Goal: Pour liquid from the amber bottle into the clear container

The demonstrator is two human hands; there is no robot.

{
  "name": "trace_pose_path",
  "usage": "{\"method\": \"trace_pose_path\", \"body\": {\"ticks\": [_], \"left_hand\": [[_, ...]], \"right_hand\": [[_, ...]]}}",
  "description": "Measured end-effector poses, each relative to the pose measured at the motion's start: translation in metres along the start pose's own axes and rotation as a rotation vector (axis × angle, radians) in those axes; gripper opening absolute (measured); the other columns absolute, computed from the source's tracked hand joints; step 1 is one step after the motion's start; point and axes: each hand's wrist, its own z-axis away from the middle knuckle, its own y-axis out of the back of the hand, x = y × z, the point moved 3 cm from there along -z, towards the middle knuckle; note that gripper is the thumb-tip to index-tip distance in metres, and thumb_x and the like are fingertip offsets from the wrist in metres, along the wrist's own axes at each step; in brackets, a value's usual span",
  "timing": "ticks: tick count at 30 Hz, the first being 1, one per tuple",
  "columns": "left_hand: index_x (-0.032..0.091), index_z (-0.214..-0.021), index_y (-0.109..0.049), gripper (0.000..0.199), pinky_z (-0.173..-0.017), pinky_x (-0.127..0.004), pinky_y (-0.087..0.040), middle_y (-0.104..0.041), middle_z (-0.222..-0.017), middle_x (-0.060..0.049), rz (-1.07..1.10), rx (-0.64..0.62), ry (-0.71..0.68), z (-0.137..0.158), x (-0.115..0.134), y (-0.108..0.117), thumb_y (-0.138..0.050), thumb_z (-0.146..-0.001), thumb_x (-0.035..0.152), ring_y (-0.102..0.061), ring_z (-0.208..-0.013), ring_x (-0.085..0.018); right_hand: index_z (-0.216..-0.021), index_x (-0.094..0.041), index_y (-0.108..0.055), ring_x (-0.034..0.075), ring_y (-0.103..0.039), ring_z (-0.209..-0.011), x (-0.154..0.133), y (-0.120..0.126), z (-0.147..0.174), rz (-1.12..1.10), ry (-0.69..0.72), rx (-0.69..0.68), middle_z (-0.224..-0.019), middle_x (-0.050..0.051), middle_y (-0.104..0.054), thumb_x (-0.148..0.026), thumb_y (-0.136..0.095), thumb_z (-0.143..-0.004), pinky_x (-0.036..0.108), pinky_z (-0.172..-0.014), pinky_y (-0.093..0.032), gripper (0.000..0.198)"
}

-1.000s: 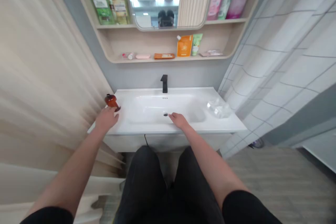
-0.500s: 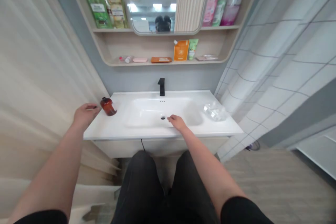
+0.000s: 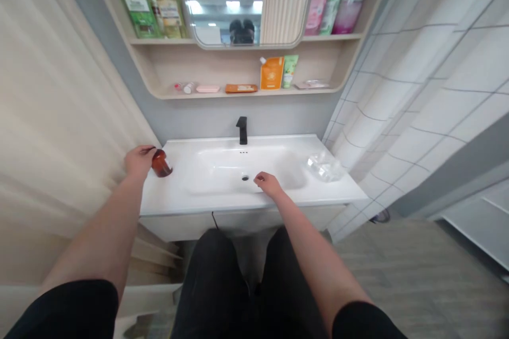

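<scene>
At the counter's left end, my left hand [image 3: 139, 162] is closed with its fingertips against the top of an amber bottle [image 3: 161, 164]. A small black piece [image 3: 148, 149] shows at those fingers; its kind is unclear, and the hand partly covers the bottle's neck. The bottle stands tilted in view, with a pale label on its right side. Over the front of the white basin [image 3: 214, 167], just right of the drain [image 3: 245, 178], my right hand [image 3: 269, 183] hovers with curled, pinched fingers. Whatever may be between them is too small to make out.
A black faucet [image 3: 242, 130] rises behind the basin. Clear plastic packaging [image 3: 325, 166] lies on the counter's right. Above, a shelf [image 3: 191, 96] holds an orange pouch [image 3: 272, 73], a green tube [image 3: 290, 71] and small packs. A curtain [image 3: 71, 116] hangs close on the left.
My left hand has moved right and up from beside the amber bottle to its top. My right hand stays over the basin, and the view has shifted slightly.
</scene>
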Motion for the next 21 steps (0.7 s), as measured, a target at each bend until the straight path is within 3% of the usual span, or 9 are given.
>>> {"method": "trace_pose_path", "body": {"ticks": [4, 8, 11, 14, 16, 19, 21], "left_hand": [[0.01, -0.123, -0.072, 0.03, -0.101, -0.033, -0.058, -0.075, -0.104, -0.001, 0.088, 0.002, 0.091, 0.009, -0.006, -0.005, -0.077, -0.094, 0.019, -0.068, -0.098, -0.014], [0.015, -0.133, -0.067, 0.058, -0.105, -0.04, -0.06, -0.076, -0.12, -0.007, 0.054, -0.02, 0.075, 0.02, -0.003, -0.006, -0.09, -0.082, 0.028, -0.072, -0.108, -0.023], [0.019, -0.133, -0.066, 0.063, -0.109, -0.046, -0.059, -0.076, -0.128, -0.01, 0.04, -0.008, 0.027, 0.039, 0.012, -0.013, -0.091, -0.078, 0.037, -0.072, -0.119, -0.029], [0.019, -0.132, -0.066, 0.064, -0.109, -0.047, -0.06, -0.075, -0.129, -0.012, 0.24, -0.01, -0.06, 0.078, 0.042, -0.036, -0.088, -0.078, 0.045, -0.072, -0.122, -0.029], [0.021, -0.127, -0.068, 0.062, -0.105, -0.046, -0.061, -0.077, -0.124, -0.011, 0.421, -0.138, -0.111, 0.115, 0.069, -0.065, -0.09, -0.075, 0.047, -0.074, -0.117, -0.029], [0.024, -0.122, -0.069, 0.057, -0.101, -0.045, -0.061, -0.076, -0.123, -0.012, 0.639, -0.306, -0.107, 0.172, 0.107, -0.113, -0.091, -0.074, 0.045, -0.074, -0.116, -0.03], [0.024, -0.12, -0.067, 0.055, -0.103, -0.045, -0.059, -0.074, -0.125, -0.012, 0.748, -0.329, -0.036, 0.203, 0.124, -0.141, -0.091, -0.075, 0.044, -0.074, -0.116, -0.03]], "right_hand": [[-0.095, -0.023, -0.077, 0.021, -0.073, -0.086, -0.001, 0.0, 0.002, -0.008, -0.011, -0.008, -0.096, 0.003, -0.082, -0.031, -0.071, -0.097, 0.03, -0.083, -0.051, 0.01], [-0.096, -0.024, -0.077, 0.022, -0.074, -0.089, -0.005, 0.001, 0.004, 0.002, -0.013, -0.013, -0.094, 0.003, -0.081, -0.031, -0.072, -0.096, 0.031, -0.087, -0.052, 0.009], [-0.095, -0.024, -0.076, 0.023, -0.075, -0.092, -0.007, 0.002, 0.006, -0.012, -0.002, -0.012, -0.094, 0.003, -0.081, -0.031, -0.071, -0.096, 0.032, -0.089, -0.053, 0.008], [-0.098, -0.025, -0.076, 0.024, -0.075, -0.095, -0.008, 0.002, 0.008, -0.075, 0.048, -0.025, -0.103, 0.003, -0.082, -0.034, -0.075, -0.094, 0.035, -0.094, -0.055, 0.01], [-0.114, -0.027, -0.076, 0.023, -0.075, -0.096, -0.009, 0.0, 0.011, -0.161, 0.118, -0.082, -0.115, 0.004, -0.081, -0.04, -0.08, -0.091, 0.037, -0.094, -0.058, 0.027], [-0.149, -0.032, -0.063, 0.025, -0.074, -0.111, -0.013, -0.003, 0.018, -0.252, 0.259, -0.159, -0.144, 0.008, -0.073, -0.047, -0.092, -0.08, 0.04, -0.1, -0.059, 0.077], [-0.161, -0.032, -0.054, 0.028, -0.07, -0.124, -0.014, -0.004, 0.021, -0.239, 0.334, -0.145, -0.159, 0.012, -0.062, -0.047, -0.099, -0.071, 0.043, -0.108, -0.056, 0.101]]}}
